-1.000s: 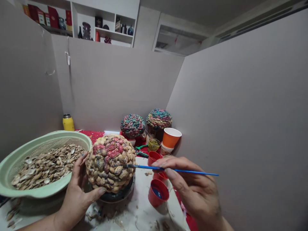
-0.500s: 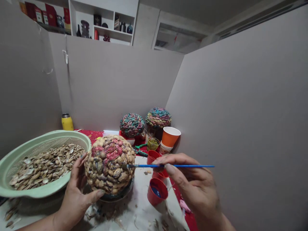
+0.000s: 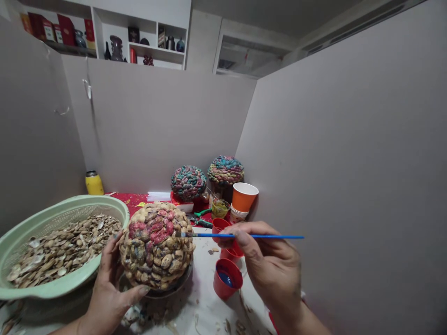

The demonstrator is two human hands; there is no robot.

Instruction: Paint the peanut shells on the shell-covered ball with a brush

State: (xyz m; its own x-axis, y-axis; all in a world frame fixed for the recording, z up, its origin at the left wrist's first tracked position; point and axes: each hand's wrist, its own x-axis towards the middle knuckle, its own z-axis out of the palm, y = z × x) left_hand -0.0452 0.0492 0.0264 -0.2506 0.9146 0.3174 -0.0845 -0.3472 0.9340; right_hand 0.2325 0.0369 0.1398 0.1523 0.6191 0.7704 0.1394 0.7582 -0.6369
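Note:
A dome-shaped piece covered in peanut shells (image 3: 164, 253) sits in a dark shallow dish (image 3: 181, 281), with red and dark bluish paint on some of its shells. My left hand (image 3: 108, 291) steadies its left side, fingers behind and thumb at the lower front. Pinched in my right hand (image 3: 270, 263) is a thin blue paintbrush (image 3: 223, 236), held level. Its bristle tip meets the shells at the upper right of the dome, or hovers just before them. Below the brush stands a red cup of blue paint (image 3: 226, 281), with more red cups (image 3: 220, 224) behind.
On the left a green colander (image 3: 52, 293) holds many loose shells. Farther back are a yellow bottle (image 3: 94, 184), two painted domes (image 3: 188, 182), green-handled pliers (image 3: 203, 218) and an orange paper cup (image 3: 244, 199). Grey panels (image 3: 157, 121) enclose the table.
The brush tip has shifted slightly up and left on the dome, toward the red patch. My left hand keeps its hold. The whole view has shifted a little.

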